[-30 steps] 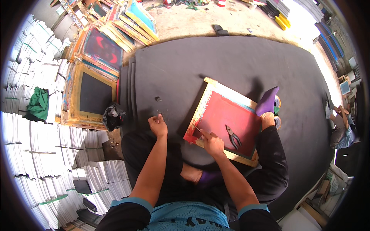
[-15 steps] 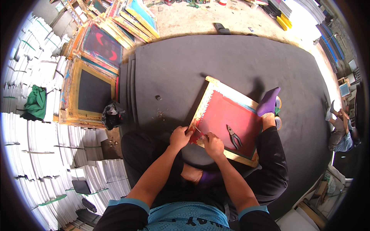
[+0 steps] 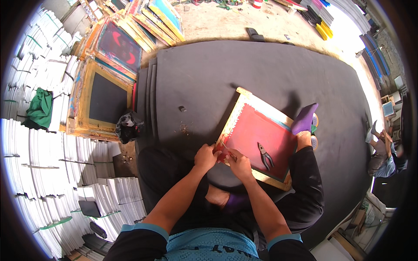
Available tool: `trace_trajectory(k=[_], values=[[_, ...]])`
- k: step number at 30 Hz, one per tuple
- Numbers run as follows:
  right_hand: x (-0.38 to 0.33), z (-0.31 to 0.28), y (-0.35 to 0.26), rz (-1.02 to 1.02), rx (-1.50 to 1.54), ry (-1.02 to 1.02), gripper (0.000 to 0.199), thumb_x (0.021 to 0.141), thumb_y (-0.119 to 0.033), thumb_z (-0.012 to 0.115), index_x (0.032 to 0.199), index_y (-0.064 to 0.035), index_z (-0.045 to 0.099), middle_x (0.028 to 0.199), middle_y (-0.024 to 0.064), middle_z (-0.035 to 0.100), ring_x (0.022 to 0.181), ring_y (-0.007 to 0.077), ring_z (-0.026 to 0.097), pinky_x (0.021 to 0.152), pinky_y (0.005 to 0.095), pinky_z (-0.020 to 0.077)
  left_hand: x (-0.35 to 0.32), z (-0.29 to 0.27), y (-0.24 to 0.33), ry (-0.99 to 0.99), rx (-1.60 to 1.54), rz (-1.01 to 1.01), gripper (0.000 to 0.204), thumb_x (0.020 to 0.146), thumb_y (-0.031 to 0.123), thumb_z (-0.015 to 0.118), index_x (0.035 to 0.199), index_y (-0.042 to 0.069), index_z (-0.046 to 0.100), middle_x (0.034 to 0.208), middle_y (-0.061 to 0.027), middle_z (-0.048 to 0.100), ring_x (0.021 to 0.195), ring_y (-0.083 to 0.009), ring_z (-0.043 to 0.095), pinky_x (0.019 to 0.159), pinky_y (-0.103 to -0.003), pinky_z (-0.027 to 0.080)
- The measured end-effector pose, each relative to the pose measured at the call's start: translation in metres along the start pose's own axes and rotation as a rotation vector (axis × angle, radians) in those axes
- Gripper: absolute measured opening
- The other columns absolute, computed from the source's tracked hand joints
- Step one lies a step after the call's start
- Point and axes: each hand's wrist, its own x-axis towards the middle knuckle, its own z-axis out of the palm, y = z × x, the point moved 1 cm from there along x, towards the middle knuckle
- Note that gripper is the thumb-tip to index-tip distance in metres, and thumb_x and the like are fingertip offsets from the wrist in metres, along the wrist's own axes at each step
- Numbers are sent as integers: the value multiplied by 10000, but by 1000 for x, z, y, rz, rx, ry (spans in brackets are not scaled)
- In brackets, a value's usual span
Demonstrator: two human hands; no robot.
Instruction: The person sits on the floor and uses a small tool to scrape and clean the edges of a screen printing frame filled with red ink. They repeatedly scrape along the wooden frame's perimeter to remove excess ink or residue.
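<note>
A wooden screen-printing frame (image 3: 278,179) with red mesh lies tilted across my lap and the black sheets. My left hand (image 3: 206,157) is closed on its near left corner, fingertips at the wood. In my right hand (image 3: 239,166) is a thin tool (image 3: 224,145) with a slim metal shaft; its tip meets the frame's left rail by the left fingers. The tool's grip is mostly covered by the fingers. Staples or small light marks run along that rail. On the mesh, right of my right hand, dark-handled pliers (image 3: 264,157) lie with nobody holding them.
Stacked black foam sheets (image 3: 196,69) spread under me, with small debris (image 3: 185,129) on top. More frames (image 3: 89,122) and a black plastic bag (image 3: 128,127) stand left, beside stacked white sheets (image 3: 39,152). My purple-socked foot (image 3: 305,118) rests at the frame's right. Another person (image 3: 383,152) sits far right.
The view has shifted slightly. Both hands stay at the same corner; the right hand and the tool's shaft have changed angle a little there. The pliers keep their place on the mesh.
</note>
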Motion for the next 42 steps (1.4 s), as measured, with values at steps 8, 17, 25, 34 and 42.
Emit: trace_trajectory(k=[8, 17, 25, 34, 42], values=[[5, -9, -9, 73, -134, -59, 280, 963, -220, 689, 1218, -125, 754, 1066, 229, 758, 987, 408, 745, 868, 491, 586, 5, 12, -15, 28, -50, 93, 551, 876, 340, 820, 1351, 89, 698, 1010, -200, 661, 973, -394, 691, 852, -480, 553], [11, -1, 21, -155, -28, -77, 379, 1007, -259, 625, 1382, -207, 605, 895, 216, 729, 794, 466, 735, 727, 567, 603, 7, 15, -12, 37, -49, 131, 523, 840, 302, 845, 1298, 84, 719, 975, -180, 649, 933, -389, 684, 822, -483, 550], [21, -4, 31, -64, -10, -134, 317, 986, -166, 671, 1290, -90, 715, 1012, 229, 761, 902, 436, 740, 818, 505, 587, 6, 14, -13, 56, -33, 174, 438, 853, 296, 813, 1222, 83, 710, 989, -183, 638, 932, -401, 688, 819, -501, 567], [29, -15, 45, -161, 90, -179, 319, 976, -143, 700, 1284, -65, 729, 1155, 233, 748, 994, 401, 750, 870, 449, 597, 5, 12, -10, 42, -4, 163, 443, 853, 291, 811, 1232, 83, 714, 983, -180, 633, 944, -396, 683, 823, -493, 559], [43, -21, 67, -176, 252, -288, 321, 1005, -147, 676, 1308, -47, 713, 1222, 218, 738, 1026, 341, 760, 905, 412, 602, 6, 11, -8, 36, -38, 169, 428, 854, 300, 810, 1216, 89, 724, 972, -178, 630, 940, -393, 671, 825, -493, 547]])
